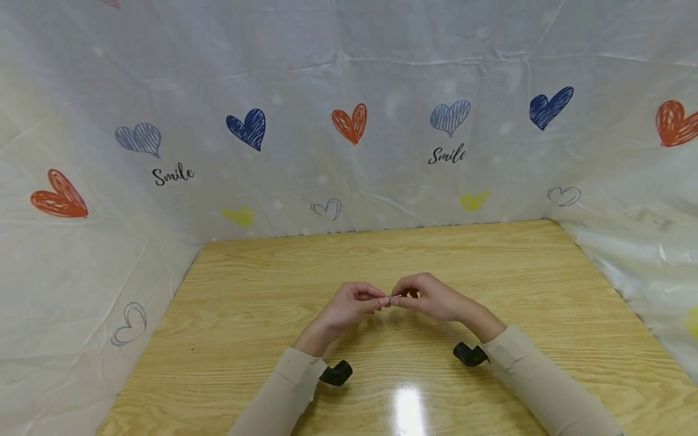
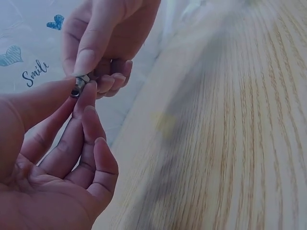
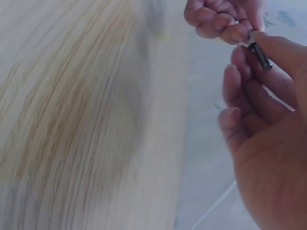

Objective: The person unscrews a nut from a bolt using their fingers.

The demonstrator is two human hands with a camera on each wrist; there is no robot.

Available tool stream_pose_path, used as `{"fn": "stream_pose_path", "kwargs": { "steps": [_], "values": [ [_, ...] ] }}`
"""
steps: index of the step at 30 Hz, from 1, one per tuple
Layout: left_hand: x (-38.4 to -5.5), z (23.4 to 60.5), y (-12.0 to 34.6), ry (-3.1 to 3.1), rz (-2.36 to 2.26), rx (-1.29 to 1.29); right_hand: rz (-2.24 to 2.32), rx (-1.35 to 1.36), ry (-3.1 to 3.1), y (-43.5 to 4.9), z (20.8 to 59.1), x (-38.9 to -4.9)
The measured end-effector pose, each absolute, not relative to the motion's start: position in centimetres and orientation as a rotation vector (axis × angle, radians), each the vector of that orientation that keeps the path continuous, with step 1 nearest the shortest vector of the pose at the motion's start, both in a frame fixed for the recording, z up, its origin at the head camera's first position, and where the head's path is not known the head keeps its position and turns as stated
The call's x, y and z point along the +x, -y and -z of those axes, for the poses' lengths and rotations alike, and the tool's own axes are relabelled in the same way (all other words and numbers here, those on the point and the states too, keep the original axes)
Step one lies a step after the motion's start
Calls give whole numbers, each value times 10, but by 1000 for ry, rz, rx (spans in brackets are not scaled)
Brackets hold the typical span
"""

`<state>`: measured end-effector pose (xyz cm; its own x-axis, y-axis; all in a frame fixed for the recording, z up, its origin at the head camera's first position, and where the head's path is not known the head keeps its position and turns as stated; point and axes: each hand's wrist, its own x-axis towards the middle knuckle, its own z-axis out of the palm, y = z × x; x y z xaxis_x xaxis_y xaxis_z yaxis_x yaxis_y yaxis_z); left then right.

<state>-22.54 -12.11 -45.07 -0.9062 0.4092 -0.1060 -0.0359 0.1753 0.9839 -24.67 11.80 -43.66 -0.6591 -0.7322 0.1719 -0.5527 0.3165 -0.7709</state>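
My two hands meet above the table over a small metal bolt (image 3: 260, 56) with a dark threaded shank. In the left wrist view, my left hand (image 1: 349, 306) pinches the bolt's rounded head end between thumb and index finger, the other fingers loosely bent. A small shiny nut (image 2: 85, 78) sits right by the head, at the fingertips of both hands. My right hand (image 1: 433, 298) pinches the nut with thumb and index finger, which partly hide it. In the right wrist view the threaded end points back toward the right palm.
A wood-grain table (image 1: 262, 272) lies under the hands. White sheeting (image 1: 294, 175) printed with hearts and "Smile" stands behind and at both sides. Dark wrist-worn fittings jut from the left sleeve (image 1: 289, 387) and the right sleeve (image 1: 545, 381), low over the table.
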Motion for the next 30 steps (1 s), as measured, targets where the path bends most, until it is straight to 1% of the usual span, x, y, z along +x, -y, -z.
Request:
{"fn": "stream_pose_path", "kwargs": {
  "steps": [4,6,14,22,26,30],
  "values": [
    [-225,451,123,-2082,-1811,359,1271,-1299,-2422,-118,436,-246],
    [-226,452,124,-2074,-1822,355,1282,-1308,-2445,-119,435,-246],
    [-226,454,124,-2059,-1855,355,1336,-1106,-2512,-126,436,-250],
    [-226,450,123,-2104,-1783,322,1328,-980,-2356,-121,435,-248],
    [-226,449,122,-2106,-1756,337,1310,-938,-2273,-116,437,-247],
    [-226,448,119,-2096,-1752,365,1318,-956,-2221,-116,440,-248]
  ]
}}
